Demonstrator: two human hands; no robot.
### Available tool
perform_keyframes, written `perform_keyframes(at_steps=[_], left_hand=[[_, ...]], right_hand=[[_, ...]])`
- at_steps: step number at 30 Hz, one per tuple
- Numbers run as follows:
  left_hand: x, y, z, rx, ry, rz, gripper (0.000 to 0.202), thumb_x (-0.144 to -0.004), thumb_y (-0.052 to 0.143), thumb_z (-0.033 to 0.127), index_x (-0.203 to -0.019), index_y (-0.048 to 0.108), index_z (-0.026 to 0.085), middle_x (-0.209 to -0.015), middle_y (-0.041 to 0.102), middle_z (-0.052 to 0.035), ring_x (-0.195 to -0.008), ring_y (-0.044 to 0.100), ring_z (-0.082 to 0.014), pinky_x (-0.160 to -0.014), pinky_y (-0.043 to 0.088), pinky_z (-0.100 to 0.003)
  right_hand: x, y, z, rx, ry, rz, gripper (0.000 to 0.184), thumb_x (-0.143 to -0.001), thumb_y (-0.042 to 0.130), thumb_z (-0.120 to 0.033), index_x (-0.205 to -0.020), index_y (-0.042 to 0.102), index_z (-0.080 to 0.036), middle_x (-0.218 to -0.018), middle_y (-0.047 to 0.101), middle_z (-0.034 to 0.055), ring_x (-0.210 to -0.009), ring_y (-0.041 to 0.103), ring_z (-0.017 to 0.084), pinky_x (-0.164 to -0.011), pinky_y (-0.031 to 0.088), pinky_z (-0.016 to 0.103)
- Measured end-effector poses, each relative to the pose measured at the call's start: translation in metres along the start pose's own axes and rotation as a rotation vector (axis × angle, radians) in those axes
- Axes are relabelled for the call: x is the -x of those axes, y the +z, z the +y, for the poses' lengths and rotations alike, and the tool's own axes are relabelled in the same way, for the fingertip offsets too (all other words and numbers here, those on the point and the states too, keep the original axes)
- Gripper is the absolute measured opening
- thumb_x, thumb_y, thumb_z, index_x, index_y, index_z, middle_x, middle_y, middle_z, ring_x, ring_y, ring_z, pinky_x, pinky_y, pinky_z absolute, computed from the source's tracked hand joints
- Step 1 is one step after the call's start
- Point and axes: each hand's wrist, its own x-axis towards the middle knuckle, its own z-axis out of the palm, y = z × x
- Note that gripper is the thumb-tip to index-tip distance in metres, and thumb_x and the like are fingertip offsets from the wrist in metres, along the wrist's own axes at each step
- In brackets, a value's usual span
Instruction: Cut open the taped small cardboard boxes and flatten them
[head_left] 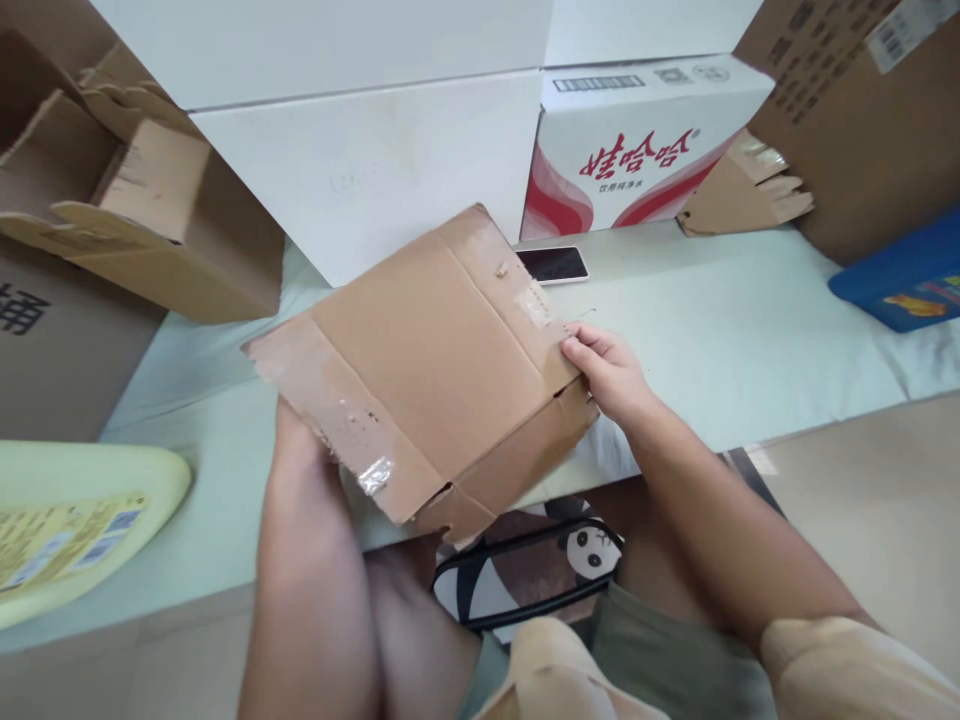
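A flattened brown cardboard box [435,345] is held tilted above the pale green cloth surface. Torn paper and bits of clear tape mark its end flaps, and a side flap [517,455] folds down toward me. My right hand [607,368] pinches its right corner, thumb on top. At the left end, my left hand [301,428] goes underneath the cardboard; only the wrist area shows and the fingers are hidden. Just beyond the right flap lies a phone [555,264], partly covered by the cardboard.
White cartons [375,170] stand behind, one a red-and-white printed box [637,150]. Open brown boxes [187,220] are at left, above a pale yellow-green bottle [82,520]. A large brown carton [847,140] and a blue package [907,275] sit at right. A panda-print item [525,570] is below.
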Motion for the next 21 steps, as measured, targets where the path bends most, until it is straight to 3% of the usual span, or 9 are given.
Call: perform_keyframes(at_steps=[3,6,7,9,12,14,18,20,21], left_hand=[[0.006,0.012,0.013,0.048,0.001,-0.038,0.040,-0.053,0.093,0.044,-0.073,0.068,0.019,-0.073,0.075,-0.0022,-0.080,0.075,-0.0258,-0.079,0.067,-0.042],[0.012,0.017,0.024,0.129,0.105,-0.064,0.049,-0.047,0.096,0.049,-0.083,0.073,0.024,-0.086,0.081,-0.0014,-0.101,0.077,-0.0285,-0.089,0.067,-0.038],[0.012,0.017,0.026,0.148,0.138,-0.074,0.051,-0.048,0.097,0.051,-0.087,0.074,0.026,-0.090,0.082,-0.0011,-0.110,0.076,-0.0289,-0.092,0.066,-0.037],[0.012,0.017,0.028,0.161,0.154,-0.102,0.051,-0.053,0.097,0.050,-0.094,0.075,0.028,-0.096,0.083,-0.0011,-0.122,0.073,-0.0293,-0.096,0.065,-0.036],[0.012,0.017,0.029,0.147,0.088,-0.139,0.051,-0.058,0.096,0.042,-0.102,0.075,0.030,-0.101,0.083,-0.0026,-0.130,0.069,-0.0297,-0.102,0.062,-0.036],[0.017,0.019,0.030,0.143,0.079,-0.168,0.048,-0.062,0.094,0.044,-0.105,0.075,0.029,-0.105,0.083,-0.0046,-0.134,0.067,-0.0303,-0.106,0.060,-0.038],[0.029,0.025,0.034,0.157,0.110,-0.277,0.046,-0.084,0.069,0.068,-0.104,0.075,0.027,-0.116,0.080,-0.0087,-0.143,0.059,-0.0304,-0.113,0.055,-0.042],[0.029,0.025,0.033,0.135,0.065,-0.246,0.045,-0.080,0.073,0.066,-0.100,0.073,0.026,-0.115,0.080,-0.0089,-0.141,0.061,-0.0319,-0.107,0.058,-0.043],[0.027,0.025,0.031,0.113,0.028,-0.184,0.040,-0.074,0.081,0.057,-0.097,0.072,0.026,-0.112,0.080,-0.0083,-0.137,0.063,-0.0323,-0.102,0.060,-0.042]], right_hand=[[-0.006,-0.002,0.008,0.263,-0.123,0.189,0.034,-0.077,0.073,-0.054,-0.083,0.067,-0.022,-0.080,0.068,0.0020,-0.076,0.061,0.018,-0.071,0.050,0.033],[-0.011,-0.004,0.012,0.197,-0.171,0.349,0.043,-0.071,0.079,-0.053,-0.099,0.067,-0.024,-0.101,0.072,0.0040,-0.091,0.066,0.019,-0.075,0.052,0.032],[-0.011,-0.004,0.012,0.092,-0.128,0.310,0.047,-0.069,0.081,-0.057,-0.099,0.066,-0.024,-0.099,0.072,0.0033,-0.087,0.066,0.018,-0.070,0.052,0.030],[-0.010,-0.001,0.011,-0.144,0.037,0.108,0.054,-0.067,0.083,-0.068,-0.089,0.063,-0.023,-0.079,0.068,-0.0004,-0.066,0.063,0.014,-0.056,0.048,0.025],[-0.004,0.008,0.009,-0.330,0.243,-0.141,0.060,-0.060,0.088,-0.073,-0.074,0.061,-0.021,-0.057,0.058,-0.0035,-0.047,0.052,0.010,-0.043,0.039,0.022],[-0.001,0.014,0.008,-0.375,0.296,-0.141,0.058,-0.057,0.093,-0.068,-0.074,0.065,-0.020,-0.057,0.060,-0.0020,-0.046,0.050,0.009,-0.040,0.036,0.021],[-0.002,0.022,0.006,-0.434,0.332,-0.038,0.054,-0.052,0.096,-0.060,-0.068,0.066,-0.019,-0.054,0.060,-0.0027,-0.041,0.042,0.006,-0.034,0.028,0.019],[-0.002,0.025,0.005,-0.427,0.323,-0.023,0.053,-0.051,0.097,-0.059,-0.065,0.064,-0.018,-0.053,0.060,-0.0033,-0.038,0.037,0.004,-0.032,0.027,0.019],[-0.001,0.025,0.004,-0.417,0.320,-0.033,0.053,-0.051,0.097,-0.059,-0.065,0.066,-0.018,-0.053,0.062,-0.0028,-0.038,0.036,0.004,-0.031,0.027,0.019]])
